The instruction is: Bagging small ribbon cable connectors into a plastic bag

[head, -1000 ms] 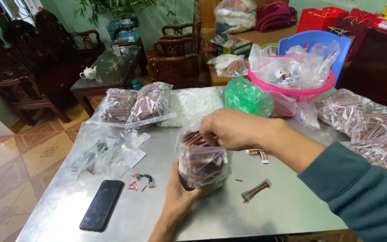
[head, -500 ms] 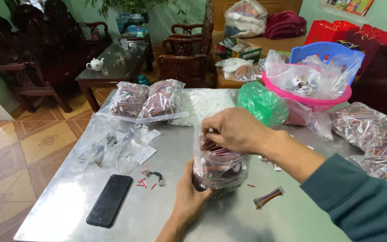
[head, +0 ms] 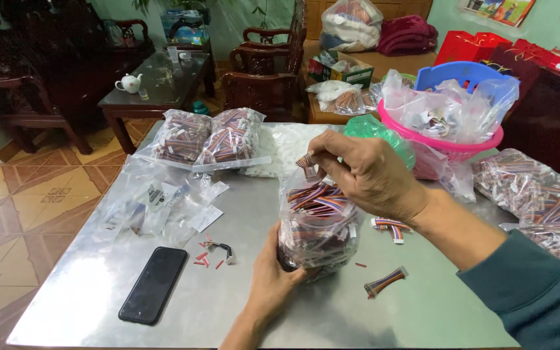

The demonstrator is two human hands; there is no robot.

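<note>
A clear plastic bag [head: 319, 223] stuffed with short multicoloured ribbon cables stands upright on the metal table [head: 98, 285]. My left hand [head: 273, 272] cups the bag's lower left side. My right hand [head: 364, 172] is above the bag's open top, its fingers pinching a small cable bundle [head: 306, 162] at the mouth. Two loose cable bundles [head: 384, 282] lie on the table to the right of the bag.
A black phone [head: 153, 284] lies at the front left, with small red scraps [head: 212, 253] beside it. Filled cable bags [head: 205, 139] sit at the back, more at the right [head: 539, 201]. A pink basket [head: 448, 139] and green bag [head: 374, 129] stand behind.
My right hand has lifted slightly above the bag's mouth with a cable bundle pinched in its fingers. The view has shifted a little; my left hand stays on the bag.
</note>
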